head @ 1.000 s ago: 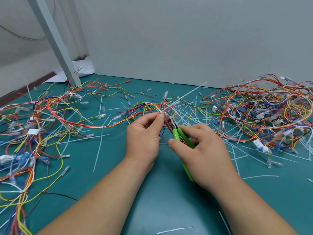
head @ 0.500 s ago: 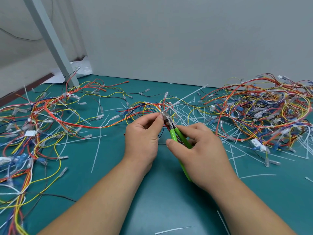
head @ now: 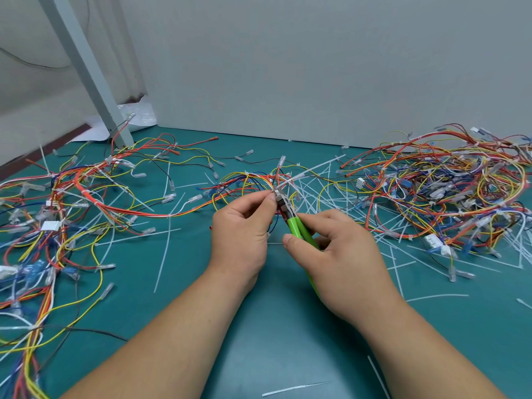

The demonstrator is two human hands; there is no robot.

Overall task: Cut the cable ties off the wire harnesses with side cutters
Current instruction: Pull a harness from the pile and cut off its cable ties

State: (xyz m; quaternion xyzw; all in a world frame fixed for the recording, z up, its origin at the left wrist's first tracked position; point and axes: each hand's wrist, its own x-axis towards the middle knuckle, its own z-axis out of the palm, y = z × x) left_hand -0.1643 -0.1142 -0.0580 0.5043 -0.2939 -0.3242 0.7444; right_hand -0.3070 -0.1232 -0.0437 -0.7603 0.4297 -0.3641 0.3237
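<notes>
Left hand (head: 244, 223): fingers curled, pinching wire harness (head: 253, 182) at thumb tip. Right hand (head: 339, 254): wrapped round green-handled side cutters (head: 290, 217), cutter head at the pinched wires, above tabletop (head: 259, 341).

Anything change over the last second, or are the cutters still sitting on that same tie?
Nothing clearly moved. The left hand still pinches the wire harness right beside the cutter nose. The right hand still holds the green side cutters, with the nose at the same spot on the bundle. No tie has visibly come off, and only the camera view drifted slightly.
</notes>
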